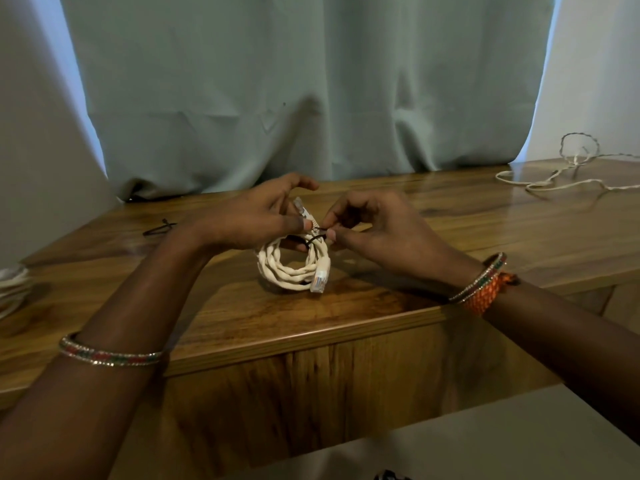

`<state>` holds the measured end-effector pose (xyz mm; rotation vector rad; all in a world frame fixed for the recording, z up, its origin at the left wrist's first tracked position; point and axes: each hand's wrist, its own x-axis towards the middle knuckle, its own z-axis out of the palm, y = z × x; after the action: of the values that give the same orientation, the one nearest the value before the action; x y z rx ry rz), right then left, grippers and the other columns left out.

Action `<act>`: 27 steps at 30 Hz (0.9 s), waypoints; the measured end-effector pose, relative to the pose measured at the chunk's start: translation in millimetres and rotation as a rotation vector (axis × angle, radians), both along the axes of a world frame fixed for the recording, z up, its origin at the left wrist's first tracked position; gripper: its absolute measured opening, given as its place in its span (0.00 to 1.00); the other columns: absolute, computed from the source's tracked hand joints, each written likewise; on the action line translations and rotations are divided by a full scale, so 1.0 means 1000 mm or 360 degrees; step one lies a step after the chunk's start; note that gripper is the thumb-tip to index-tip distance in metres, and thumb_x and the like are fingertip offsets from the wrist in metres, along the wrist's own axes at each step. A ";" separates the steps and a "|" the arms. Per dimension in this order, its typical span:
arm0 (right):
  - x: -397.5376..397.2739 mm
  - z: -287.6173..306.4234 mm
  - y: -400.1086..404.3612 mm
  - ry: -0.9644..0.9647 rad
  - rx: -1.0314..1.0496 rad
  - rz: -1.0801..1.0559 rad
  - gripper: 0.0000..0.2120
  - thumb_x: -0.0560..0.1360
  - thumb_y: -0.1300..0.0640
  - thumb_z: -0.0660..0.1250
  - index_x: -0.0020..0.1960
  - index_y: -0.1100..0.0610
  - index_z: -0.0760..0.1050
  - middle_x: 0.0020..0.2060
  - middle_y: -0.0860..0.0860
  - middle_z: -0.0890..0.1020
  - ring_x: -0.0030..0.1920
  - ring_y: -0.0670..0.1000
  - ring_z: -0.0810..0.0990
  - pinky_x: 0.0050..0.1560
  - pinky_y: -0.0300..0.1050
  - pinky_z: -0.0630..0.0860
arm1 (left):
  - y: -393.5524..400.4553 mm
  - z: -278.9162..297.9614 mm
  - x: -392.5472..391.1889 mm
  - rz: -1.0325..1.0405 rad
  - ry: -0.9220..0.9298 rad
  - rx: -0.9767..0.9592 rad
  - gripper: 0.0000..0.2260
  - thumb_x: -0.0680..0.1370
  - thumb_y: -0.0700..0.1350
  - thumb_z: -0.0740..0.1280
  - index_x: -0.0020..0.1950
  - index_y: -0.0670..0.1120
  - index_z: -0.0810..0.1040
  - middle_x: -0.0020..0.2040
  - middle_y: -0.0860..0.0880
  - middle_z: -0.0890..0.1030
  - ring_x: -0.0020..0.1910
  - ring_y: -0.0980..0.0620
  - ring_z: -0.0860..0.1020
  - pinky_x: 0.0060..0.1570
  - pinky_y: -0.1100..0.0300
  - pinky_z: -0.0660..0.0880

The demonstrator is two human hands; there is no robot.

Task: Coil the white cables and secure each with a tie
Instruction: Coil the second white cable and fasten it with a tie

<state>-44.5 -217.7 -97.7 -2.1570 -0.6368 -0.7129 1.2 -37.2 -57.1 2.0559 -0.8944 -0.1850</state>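
Note:
A coiled white cable (290, 268) stands on edge on the wooden table (346, 313), one clear plug hanging at its lower right, another poking up between my hands. My left hand (256, 216) grips the top of the coil, thumb pressed near the upper plug. A thin black tie (314, 239) loops around the coil's top strands. My right hand (374, 226) pinches the tie's end between thumb and forefinger, right beside the left thumb. How far the tie is closed is hidden by my fingers.
A loose white cable (568, 168) sprawls at the table's far right. Another black tie (161, 228) lies on the table behind my left wrist. White coiled cables (12, 289) sit at the left edge. A grey-green curtain (311, 81) hangs behind the table.

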 end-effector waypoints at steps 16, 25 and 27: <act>0.007 0.000 0.008 -0.0267 -0.0393 -0.0296 0.02 0.70 0.62 0.69 0.41 0.59 0.81 0.36 0.51 0.82 0.37 0.46 0.79 0.41 0.47 0.77 | -0.006 -0.006 0.008 0.0255 -0.0167 0.0001 0.24 0.76 0.35 0.66 0.69 0.48 0.62 0.40 0.35 0.80 0.46 0.28 0.78 0.51 0.31 0.73; 0.011 0.004 0.006 -0.0176 -0.0322 -0.0130 0.03 0.72 0.63 0.70 0.45 0.59 0.82 0.38 0.49 0.84 0.41 0.43 0.81 0.43 0.42 0.78 | -0.007 -0.009 0.011 0.0288 -0.0117 -0.0072 0.24 0.76 0.35 0.66 0.68 0.50 0.63 0.34 0.44 0.81 0.46 0.34 0.80 0.52 0.33 0.74; 0.011 0.004 0.005 -0.0133 -0.0240 -0.0088 0.04 0.72 0.64 0.71 0.45 0.57 0.81 0.37 0.45 0.82 0.41 0.42 0.81 0.42 0.39 0.79 | -0.007 -0.009 0.010 0.0257 -0.0063 -0.0109 0.24 0.76 0.34 0.65 0.68 0.49 0.63 0.38 0.41 0.81 0.48 0.34 0.80 0.54 0.32 0.73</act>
<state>-33.4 -212.5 -94.1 -2.3005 -0.6965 -0.8111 11.2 -44.1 -66.4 2.0630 -0.7444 -0.0259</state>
